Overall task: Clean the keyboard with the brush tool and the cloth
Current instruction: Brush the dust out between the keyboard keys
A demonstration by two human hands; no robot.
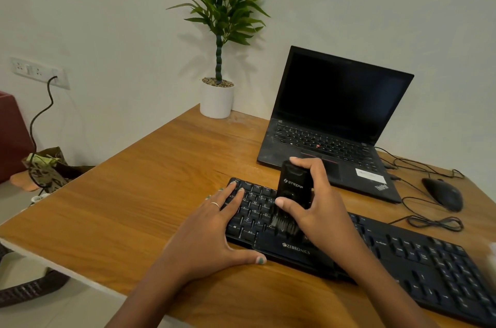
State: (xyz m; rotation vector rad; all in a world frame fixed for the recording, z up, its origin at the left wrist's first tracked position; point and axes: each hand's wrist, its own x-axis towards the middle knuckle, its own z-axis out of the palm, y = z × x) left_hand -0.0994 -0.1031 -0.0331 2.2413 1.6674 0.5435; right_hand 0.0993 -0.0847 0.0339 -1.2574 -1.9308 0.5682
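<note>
Left hand (214, 231): fingers spread flat, gripping nothing, palm on the wooden desk (139, 182), fingertips pressing the left end of the black keyboard (402, 255) lying across the desk's near right. Good for pinning the board while brushing. Right hand (316, 209): wrapped tight round the black brush tool (294, 188), held upright, bristles down among the lower letter keys. Best worked in short strokes along each row, light pressure, bristles reaching between keys. Cloth: not clearly visible.
</note>
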